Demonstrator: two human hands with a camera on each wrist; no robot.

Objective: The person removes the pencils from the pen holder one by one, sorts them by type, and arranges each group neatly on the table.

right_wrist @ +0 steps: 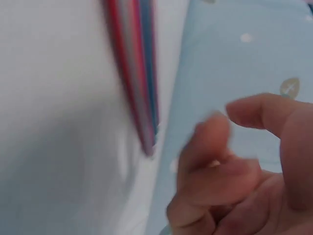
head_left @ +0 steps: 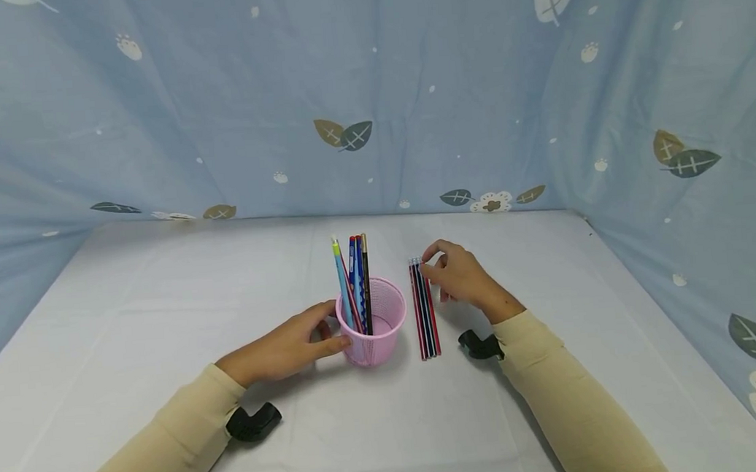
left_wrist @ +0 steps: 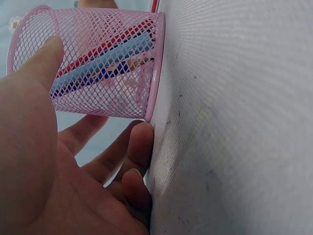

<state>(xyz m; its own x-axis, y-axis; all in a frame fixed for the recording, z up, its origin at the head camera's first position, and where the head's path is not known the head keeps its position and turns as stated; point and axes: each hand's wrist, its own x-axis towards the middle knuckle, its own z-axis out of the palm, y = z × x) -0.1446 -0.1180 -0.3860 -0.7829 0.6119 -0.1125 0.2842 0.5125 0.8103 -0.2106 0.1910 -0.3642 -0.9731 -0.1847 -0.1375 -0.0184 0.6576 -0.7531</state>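
A pink mesh pen cup (head_left: 371, 351) stands on the table with several pencils and pens (head_left: 357, 285) upright in it. My left hand (head_left: 280, 349) holds its left side; in the left wrist view the thumb (left_wrist: 46, 61) lies along the mesh, the other fingers round the far side. To the cup's right, several dark and red pencils (head_left: 426, 313) lie side by side. My right hand (head_left: 463, 277) is at their far end, fingers bent, thumb and index finger apart. The right wrist view shows that hand (right_wrist: 239, 171) holding nothing, beside the blurred pencils (right_wrist: 134, 83).
A white cloth (head_left: 158, 295) covers the table. Behind it and along the right side hangs a blue curtain (head_left: 407, 80) with leaf prints. A black wrist device (head_left: 253, 422) sits at the left cuff, and another black device (head_left: 480, 345) at the right.
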